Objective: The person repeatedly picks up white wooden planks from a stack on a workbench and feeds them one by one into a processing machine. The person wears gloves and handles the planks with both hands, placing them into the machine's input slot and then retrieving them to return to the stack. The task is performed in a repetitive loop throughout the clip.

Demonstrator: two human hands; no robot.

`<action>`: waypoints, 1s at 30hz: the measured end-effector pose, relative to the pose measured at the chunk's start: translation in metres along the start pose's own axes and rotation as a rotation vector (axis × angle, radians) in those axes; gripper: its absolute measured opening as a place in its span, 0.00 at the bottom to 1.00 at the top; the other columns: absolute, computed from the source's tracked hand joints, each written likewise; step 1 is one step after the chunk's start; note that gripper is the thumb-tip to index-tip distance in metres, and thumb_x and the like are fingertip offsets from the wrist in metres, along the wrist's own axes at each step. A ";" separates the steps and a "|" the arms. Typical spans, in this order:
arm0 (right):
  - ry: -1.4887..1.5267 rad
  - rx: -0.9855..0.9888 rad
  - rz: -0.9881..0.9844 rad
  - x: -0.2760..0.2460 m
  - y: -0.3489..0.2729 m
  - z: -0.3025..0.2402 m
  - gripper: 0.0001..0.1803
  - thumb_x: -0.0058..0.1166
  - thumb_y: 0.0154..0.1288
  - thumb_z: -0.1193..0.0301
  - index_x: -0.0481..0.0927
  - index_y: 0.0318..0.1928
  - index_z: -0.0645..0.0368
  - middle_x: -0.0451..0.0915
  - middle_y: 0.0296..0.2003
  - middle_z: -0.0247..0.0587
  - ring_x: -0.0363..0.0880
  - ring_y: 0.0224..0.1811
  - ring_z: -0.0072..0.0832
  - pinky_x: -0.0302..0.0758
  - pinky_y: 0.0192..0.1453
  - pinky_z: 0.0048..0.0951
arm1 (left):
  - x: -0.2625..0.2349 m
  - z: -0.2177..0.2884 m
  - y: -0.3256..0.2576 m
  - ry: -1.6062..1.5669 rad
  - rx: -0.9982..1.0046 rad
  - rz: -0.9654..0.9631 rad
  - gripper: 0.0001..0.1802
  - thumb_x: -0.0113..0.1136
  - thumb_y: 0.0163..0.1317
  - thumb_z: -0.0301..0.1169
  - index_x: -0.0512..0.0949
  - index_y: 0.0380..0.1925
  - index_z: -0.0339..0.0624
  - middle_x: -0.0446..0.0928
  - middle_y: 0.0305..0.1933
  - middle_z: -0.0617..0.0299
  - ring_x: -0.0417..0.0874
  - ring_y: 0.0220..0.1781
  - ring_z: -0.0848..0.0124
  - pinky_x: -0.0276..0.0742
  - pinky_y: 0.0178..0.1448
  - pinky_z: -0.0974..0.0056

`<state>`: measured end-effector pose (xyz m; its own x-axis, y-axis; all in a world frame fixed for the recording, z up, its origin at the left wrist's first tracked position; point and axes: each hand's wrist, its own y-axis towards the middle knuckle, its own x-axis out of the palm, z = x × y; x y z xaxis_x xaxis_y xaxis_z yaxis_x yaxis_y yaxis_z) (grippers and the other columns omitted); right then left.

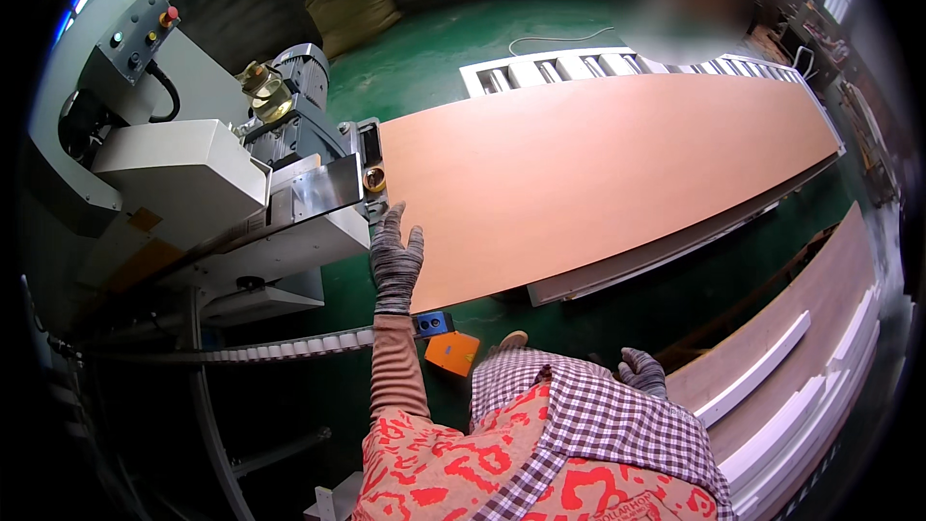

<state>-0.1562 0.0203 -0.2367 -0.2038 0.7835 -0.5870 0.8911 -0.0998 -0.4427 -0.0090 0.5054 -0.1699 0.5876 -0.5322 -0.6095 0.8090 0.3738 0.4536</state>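
Note:
My left hand (395, 259), in a grey striped knit glove, reaches forward with its fingers apart. It is at the left end of a long flat orange-tan board (598, 164), beside the machine's end fitting (372, 159); whether the fingertips touch the board I cannot tell. Nothing is held in that hand. My right hand (643, 372), gloved alike, hangs low by my checked apron (617, 425), its fingers loosely bent and with no object visible in them. The board rests on a roller conveyor (540, 68) with a white frame.
A large machine (183, 169) with a motor (301, 72) and a button panel (140, 34) stands at left. A small roller track (299, 347) runs below it. White strips (757, 371) lie on a brown panel at right. A blurred person stands beyond the board.

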 end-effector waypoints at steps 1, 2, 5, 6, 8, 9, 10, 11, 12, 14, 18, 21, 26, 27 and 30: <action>-0.027 0.051 -0.038 0.004 -0.001 -0.004 0.19 0.55 0.67 0.80 0.75 0.58 0.63 0.79 0.55 0.46 0.77 0.59 0.32 0.75 0.63 0.30 | -0.006 -0.010 0.002 -0.007 0.004 -0.001 0.26 0.62 0.56 0.26 0.73 0.57 0.40 0.76 0.55 0.44 0.77 0.57 0.51 0.72 0.64 0.55; -0.024 0.054 -0.054 0.005 0.000 -0.001 0.19 0.56 0.66 0.77 0.76 0.57 0.63 0.80 0.54 0.46 0.78 0.58 0.33 0.75 0.63 0.31 | -0.012 -0.013 0.005 0.029 -0.022 -0.005 0.26 0.62 0.56 0.26 0.73 0.57 0.39 0.76 0.55 0.45 0.77 0.57 0.52 0.71 0.64 0.55; -0.028 0.084 -0.077 0.010 0.004 0.006 0.19 0.57 0.67 0.71 0.76 0.57 0.61 0.80 0.54 0.46 0.78 0.57 0.36 0.73 0.63 0.33 | -0.026 -0.024 0.015 0.156 -0.042 0.001 0.28 0.63 0.54 0.26 0.72 0.57 0.38 0.76 0.55 0.45 0.77 0.58 0.52 0.70 0.65 0.56; -0.042 0.092 -0.075 0.008 0.003 -0.005 0.20 0.57 0.67 0.71 0.76 0.58 0.61 0.79 0.55 0.46 0.78 0.57 0.36 0.73 0.63 0.33 | -0.028 -0.028 0.017 0.162 -0.062 0.001 0.28 0.63 0.54 0.26 0.72 0.58 0.38 0.76 0.55 0.45 0.77 0.58 0.52 0.70 0.65 0.56; -0.068 0.109 -0.066 0.003 -0.002 -0.024 0.20 0.56 0.67 0.71 0.75 0.59 0.61 0.79 0.55 0.46 0.77 0.58 0.36 0.73 0.63 0.33 | -0.032 -0.034 0.021 0.168 -0.095 0.000 0.28 0.63 0.54 0.26 0.72 0.58 0.39 0.76 0.56 0.44 0.77 0.58 0.52 0.70 0.65 0.56; -0.063 0.137 -0.074 0.006 0.000 -0.021 0.21 0.56 0.68 0.71 0.74 0.60 0.60 0.78 0.56 0.45 0.77 0.59 0.37 0.72 0.64 0.34 | -0.032 -0.036 0.022 0.182 -0.096 -0.004 0.29 0.63 0.55 0.26 0.71 0.59 0.39 0.76 0.56 0.45 0.77 0.58 0.52 0.70 0.65 0.56; -0.058 0.152 -0.083 0.007 0.000 -0.017 0.21 0.56 0.68 0.70 0.74 0.60 0.60 0.78 0.56 0.45 0.76 0.59 0.37 0.72 0.64 0.35 | -0.031 -0.038 0.021 0.172 -0.100 -0.007 0.29 0.63 0.55 0.26 0.71 0.59 0.39 0.76 0.56 0.45 0.77 0.58 0.52 0.70 0.65 0.56; -0.048 0.167 -0.090 0.009 0.000 -0.013 0.21 0.55 0.68 0.70 0.74 0.60 0.59 0.78 0.56 0.44 0.76 0.59 0.37 0.72 0.65 0.35 | -0.031 -0.040 0.023 0.163 -0.101 -0.009 0.29 0.63 0.55 0.26 0.71 0.60 0.39 0.76 0.56 0.45 0.77 0.58 0.52 0.70 0.65 0.56; -0.041 0.180 -0.103 0.011 0.001 -0.009 0.21 0.55 0.69 0.69 0.74 0.60 0.59 0.78 0.56 0.44 0.76 0.59 0.37 0.71 0.65 0.35 | -0.031 -0.041 0.023 0.157 -0.107 -0.009 0.29 0.63 0.55 0.26 0.71 0.60 0.39 0.76 0.56 0.46 0.77 0.58 0.53 0.70 0.65 0.56; 0.060 0.178 -0.120 0.013 0.006 0.009 0.20 0.53 0.70 0.68 0.74 0.60 0.57 0.78 0.56 0.44 0.76 0.59 0.38 0.71 0.65 0.36 | -0.031 -0.043 0.024 0.149 -0.109 -0.013 0.30 0.63 0.55 0.26 0.70 0.61 0.40 0.76 0.56 0.46 0.76 0.58 0.53 0.70 0.64 0.56; 0.153 0.220 -0.101 0.014 0.003 0.010 0.20 0.53 0.70 0.68 0.74 0.60 0.57 0.78 0.57 0.45 0.76 0.59 0.39 0.71 0.65 0.37 | -0.029 -0.045 0.024 0.150 -0.116 -0.013 0.32 0.63 0.53 0.27 0.70 0.61 0.39 0.75 0.55 0.46 0.76 0.57 0.51 0.70 0.65 0.54; 0.015 0.241 -0.125 0.003 -0.012 -0.033 0.20 0.53 0.70 0.69 0.74 0.60 0.58 0.78 0.56 0.45 0.76 0.58 0.39 0.71 0.65 0.37 | -0.024 -0.049 0.025 0.159 -0.090 -0.022 0.32 0.63 0.52 0.27 0.70 0.61 0.40 0.75 0.55 0.45 0.75 0.58 0.51 0.70 0.65 0.54; -0.023 0.231 -0.133 0.004 -0.014 -0.028 0.20 0.51 0.71 0.68 0.73 0.61 0.59 0.77 0.57 0.46 0.75 0.60 0.39 0.70 0.66 0.37 | -0.027 -0.044 0.028 0.186 -0.094 -0.042 0.33 0.63 0.52 0.28 0.69 0.62 0.42 0.74 0.57 0.45 0.75 0.59 0.50 0.69 0.66 0.53; -0.027 0.238 -0.133 0.003 -0.015 -0.029 0.20 0.51 0.71 0.68 0.73 0.61 0.59 0.77 0.58 0.47 0.75 0.60 0.39 0.69 0.66 0.37 | -0.026 -0.044 0.029 0.183 -0.101 -0.047 0.33 0.63 0.52 0.28 0.69 0.62 0.42 0.74 0.57 0.45 0.74 0.59 0.50 0.69 0.66 0.53; 0.005 0.244 -0.127 0.005 -0.017 -0.024 0.20 0.51 0.72 0.68 0.73 0.61 0.59 0.76 0.58 0.47 0.74 0.61 0.38 0.68 0.67 0.37 | -0.023 -0.042 0.030 0.182 -0.108 -0.055 0.33 0.64 0.53 0.28 0.69 0.62 0.43 0.74 0.57 0.44 0.74 0.60 0.49 0.69 0.66 0.53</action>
<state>-0.1624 0.0404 -0.2158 -0.3046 0.8023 -0.5133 0.7344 -0.1453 -0.6630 0.0019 0.5607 -0.1699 0.5277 -0.4116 -0.7430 0.8307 0.4326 0.3504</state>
